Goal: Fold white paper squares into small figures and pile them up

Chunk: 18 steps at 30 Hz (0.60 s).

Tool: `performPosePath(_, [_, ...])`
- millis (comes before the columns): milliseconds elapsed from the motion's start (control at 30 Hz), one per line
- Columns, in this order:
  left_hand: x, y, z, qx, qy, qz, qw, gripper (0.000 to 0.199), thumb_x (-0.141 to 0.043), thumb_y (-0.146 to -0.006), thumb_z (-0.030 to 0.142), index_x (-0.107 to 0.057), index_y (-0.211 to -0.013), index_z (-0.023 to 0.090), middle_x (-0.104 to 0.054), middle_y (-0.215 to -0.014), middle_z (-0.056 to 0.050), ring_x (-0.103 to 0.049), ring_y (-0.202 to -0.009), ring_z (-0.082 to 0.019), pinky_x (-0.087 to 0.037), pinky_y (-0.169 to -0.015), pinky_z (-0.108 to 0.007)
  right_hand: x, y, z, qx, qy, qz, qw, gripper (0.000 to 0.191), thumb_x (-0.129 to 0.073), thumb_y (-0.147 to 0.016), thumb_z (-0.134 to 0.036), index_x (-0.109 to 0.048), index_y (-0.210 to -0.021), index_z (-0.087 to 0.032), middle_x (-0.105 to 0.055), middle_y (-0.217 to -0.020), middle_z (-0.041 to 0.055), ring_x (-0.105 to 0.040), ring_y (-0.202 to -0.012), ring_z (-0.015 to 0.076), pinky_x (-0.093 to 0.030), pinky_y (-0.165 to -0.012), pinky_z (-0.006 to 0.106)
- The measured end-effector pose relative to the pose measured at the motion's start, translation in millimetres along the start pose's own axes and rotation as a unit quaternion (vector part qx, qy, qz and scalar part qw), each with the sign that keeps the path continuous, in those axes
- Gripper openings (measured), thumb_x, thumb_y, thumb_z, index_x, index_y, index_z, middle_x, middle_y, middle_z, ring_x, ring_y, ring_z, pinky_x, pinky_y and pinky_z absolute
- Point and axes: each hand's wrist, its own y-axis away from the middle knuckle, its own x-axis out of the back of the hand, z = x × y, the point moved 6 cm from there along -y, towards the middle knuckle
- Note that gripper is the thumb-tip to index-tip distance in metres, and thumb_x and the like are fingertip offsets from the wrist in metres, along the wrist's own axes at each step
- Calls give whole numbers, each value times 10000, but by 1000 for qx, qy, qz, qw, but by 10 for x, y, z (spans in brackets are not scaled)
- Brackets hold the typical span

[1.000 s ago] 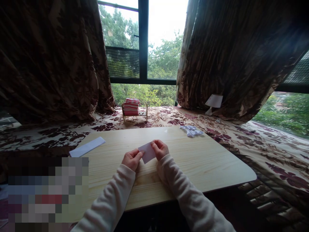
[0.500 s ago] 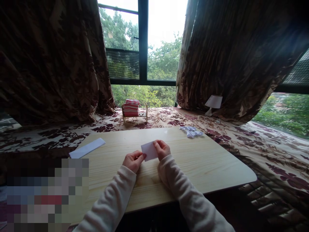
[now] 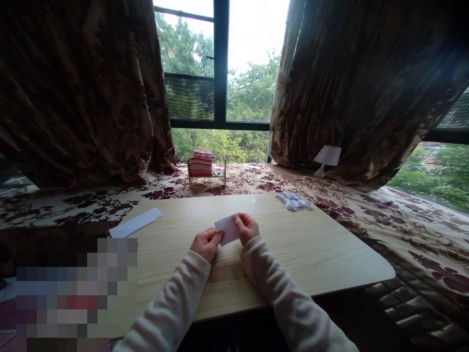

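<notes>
A small white piece of paper [image 3: 227, 230] is held between my two hands over the middle of the wooden table [image 3: 293, 249]. My left hand [image 3: 207, 243] pinches its lower left edge between thumb and fingers. At the paper's upper right, my right hand [image 3: 246, 228] grips it in the same way. The paper is tilted and looks flat, perhaps folded; its far side is hidden.
A long white paper strip [image 3: 136, 223] lies at the table's left edge. Several folded white papers [image 3: 293, 201] are heaped at the back right. Beyond stand a small rack with pink-striped cloths [image 3: 202, 163] and a lamp [image 3: 329, 155]. The lower left is pixelated.
My left hand has shifted slightly along the paper, its thumb now further over the edge. The whole view has moved a little, so the surroundings sit slightly further right.
</notes>
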Motion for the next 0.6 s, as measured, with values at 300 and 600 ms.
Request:
performPosePath(300, [27, 22, -49, 12, -28, 4, 1000, 250, -579, -669, 379, -624, -580, 149, -505, -489, 20, -437, -504, -110, -339, -501, -224, 223, -129, -56, 2, 4, 42, 999, 279, -596, -617, -424, -562, -689, -157, -530, -535, -30, -404, -476, 89, -340, -452, 222])
performPosePath(600, [-56, 43, 65, -4, -35, -19, 999, 265, -605, -648, 387, -628, -526, 153, -553, -557, 4, -470, -558, -126, -353, -527, -233, 52, -52, 58, -7, 11, 16, 1000, 287, -597, -600, -449, -543, -647, -171, -502, -501, -42, -384, -441, 83, -330, -420, 215])
